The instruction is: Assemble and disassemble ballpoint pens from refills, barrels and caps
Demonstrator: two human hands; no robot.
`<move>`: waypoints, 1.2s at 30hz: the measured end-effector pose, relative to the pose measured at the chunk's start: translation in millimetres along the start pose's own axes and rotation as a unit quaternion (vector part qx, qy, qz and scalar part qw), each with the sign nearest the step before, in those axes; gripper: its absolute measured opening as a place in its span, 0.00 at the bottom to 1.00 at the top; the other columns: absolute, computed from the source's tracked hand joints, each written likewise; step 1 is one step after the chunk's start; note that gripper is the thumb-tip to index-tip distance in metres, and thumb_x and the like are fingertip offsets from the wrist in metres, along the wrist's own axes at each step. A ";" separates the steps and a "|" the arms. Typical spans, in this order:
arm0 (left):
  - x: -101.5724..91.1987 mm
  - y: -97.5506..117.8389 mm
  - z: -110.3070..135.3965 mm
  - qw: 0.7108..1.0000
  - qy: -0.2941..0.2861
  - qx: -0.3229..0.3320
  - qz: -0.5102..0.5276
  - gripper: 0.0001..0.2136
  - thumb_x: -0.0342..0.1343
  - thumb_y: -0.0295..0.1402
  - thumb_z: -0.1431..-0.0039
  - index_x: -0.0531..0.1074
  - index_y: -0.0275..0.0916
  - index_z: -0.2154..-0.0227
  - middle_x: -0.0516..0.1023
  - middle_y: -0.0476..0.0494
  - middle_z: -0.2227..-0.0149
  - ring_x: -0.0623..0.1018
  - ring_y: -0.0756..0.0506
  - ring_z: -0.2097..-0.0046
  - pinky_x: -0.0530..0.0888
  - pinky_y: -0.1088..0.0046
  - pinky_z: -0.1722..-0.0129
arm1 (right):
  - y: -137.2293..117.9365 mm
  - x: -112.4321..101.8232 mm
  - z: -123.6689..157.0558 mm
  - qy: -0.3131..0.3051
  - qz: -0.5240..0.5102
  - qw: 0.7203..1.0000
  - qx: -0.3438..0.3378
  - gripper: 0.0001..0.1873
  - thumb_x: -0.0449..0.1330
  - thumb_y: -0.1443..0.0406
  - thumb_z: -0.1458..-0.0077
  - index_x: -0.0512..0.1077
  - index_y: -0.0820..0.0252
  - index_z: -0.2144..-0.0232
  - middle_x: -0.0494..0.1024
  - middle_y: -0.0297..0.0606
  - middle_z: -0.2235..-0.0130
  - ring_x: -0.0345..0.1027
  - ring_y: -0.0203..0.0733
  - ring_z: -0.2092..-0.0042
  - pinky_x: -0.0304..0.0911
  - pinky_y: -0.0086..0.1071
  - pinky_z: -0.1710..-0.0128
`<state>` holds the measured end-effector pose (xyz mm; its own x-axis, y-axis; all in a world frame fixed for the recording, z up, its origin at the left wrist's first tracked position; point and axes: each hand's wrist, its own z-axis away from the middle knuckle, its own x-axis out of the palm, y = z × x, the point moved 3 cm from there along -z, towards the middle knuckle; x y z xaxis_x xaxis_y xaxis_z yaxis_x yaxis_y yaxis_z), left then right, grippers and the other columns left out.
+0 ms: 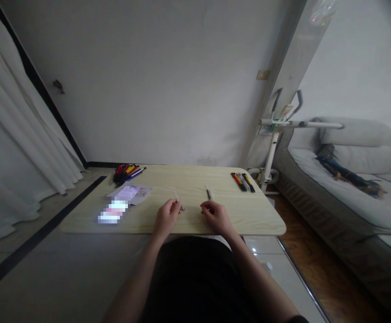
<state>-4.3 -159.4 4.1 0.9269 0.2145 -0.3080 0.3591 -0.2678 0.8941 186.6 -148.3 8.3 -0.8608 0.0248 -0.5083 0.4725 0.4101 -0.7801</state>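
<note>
My left hand point(167, 217) is closed in a pinch near the front of the table. A thin pale stick point(177, 196) sticks up from its fingertips, perhaps a pen part. Beside those fingers is a small dark piece point(182, 208), too small to name. My right hand point(217, 216) is also closed, fingers curled. Beyond its fingertips extends a slim stick, black with a pale tip point(208, 194), like a pen refill. Its lower end is hidden by the fingers. A short pale piece point(211, 194) shows right alongside the stick.
A pile of coloured pens point(128, 172) lies at the table's back left. In front are a plastic packet point(139, 194) and a glowing, blurred-out phone-like rectangle point(113, 211). Several pens point(243, 182) lie in a row at right. White exercise equipment point(272, 152) and a sofa point(316, 197) stand beyond.
</note>
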 end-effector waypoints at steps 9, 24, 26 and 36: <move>1.1 3.8 -0.1 0.993 -0.011 0.034 -0.109 0.13 0.50 0.42 0.49 0.73 0.37 0.72 0.76 0.45 0.73 0.72 0.49 0.73 0.67 0.75 0.71 | 1.1 0.9 0.1 -0.003 0.006 1.000 -0.002 0.10 0.52 0.67 0.51 0.72 0.60 0.68 0.76 0.35 0.72 0.67 0.35 0.72 0.60 0.27 0.71; -1.2 3.5 -1.4 0.997 -0.015 0.022 -0.075 0.13 0.49 0.41 0.48 0.72 0.37 0.71 0.75 0.46 0.73 0.72 0.48 0.71 0.66 0.76 0.71 | 0.6 0.0 0.5 0.001 0.004 1.000 -0.007 0.10 0.52 0.68 0.52 0.72 0.59 0.68 0.76 0.34 0.71 0.67 0.34 0.72 0.60 0.27 0.70; -3.1 1.6 -2.0 0.999 -0.006 0.009 -0.051 0.14 0.49 0.42 0.48 0.71 0.36 0.71 0.75 0.46 0.74 0.72 0.48 0.72 0.66 0.76 0.72 | 1.2 0.2 0.3 -0.001 0.005 1.000 -0.008 0.10 0.52 0.68 0.52 0.72 0.60 0.69 0.76 0.34 0.72 0.67 0.34 0.72 0.60 0.27 0.70; -0.7 4.9 1.0 0.999 -0.021 0.009 -0.034 0.12 0.49 0.41 0.48 0.71 0.37 0.71 0.75 0.45 0.72 0.73 0.47 0.70 0.67 0.75 0.70 | 0.4 -0.7 -0.1 0.003 0.000 1.000 -0.004 0.10 0.52 0.67 0.52 0.72 0.60 0.69 0.76 0.35 0.72 0.67 0.35 0.72 0.60 0.27 0.70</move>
<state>-3.1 -161.9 8.4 0.9036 0.1936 -0.3820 0.4235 -0.2710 0.8644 187.4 -148.0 8.4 -0.8623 0.0306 -0.5055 0.4707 0.4167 -0.7777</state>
